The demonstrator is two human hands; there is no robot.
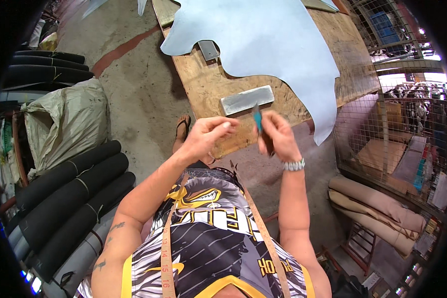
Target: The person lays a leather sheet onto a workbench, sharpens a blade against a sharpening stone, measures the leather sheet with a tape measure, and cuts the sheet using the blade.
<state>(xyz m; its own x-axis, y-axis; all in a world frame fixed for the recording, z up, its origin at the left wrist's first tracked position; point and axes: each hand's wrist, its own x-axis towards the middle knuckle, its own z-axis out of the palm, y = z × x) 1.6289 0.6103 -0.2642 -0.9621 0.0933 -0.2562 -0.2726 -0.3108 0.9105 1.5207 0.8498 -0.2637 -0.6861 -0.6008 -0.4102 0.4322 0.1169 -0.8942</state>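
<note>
My right hand [278,135] is closed around a small knife [258,119] with a teal part near its grip. The knife's dark tip points up toward a grey rectangular block [247,100], which looks like a sharpening stone on the table's near end. My left hand [211,135] hovers left of the knife, fingers loosely bent and apart, with nothing visible in it. Beyond the block, a large pale blue sheet [278,39], shaped like a leather hide, covers much of the wooden table [198,79] and hangs over its right edge.
A small dark grey plate [208,50] lies partly by the sheet's edge. Black rolls [74,184] and a pale sack [67,119] stand at left. Wire mesh fencing [377,119] and beige rolls [377,208] are at right. A tape measure [166,248] hangs over my chest.
</note>
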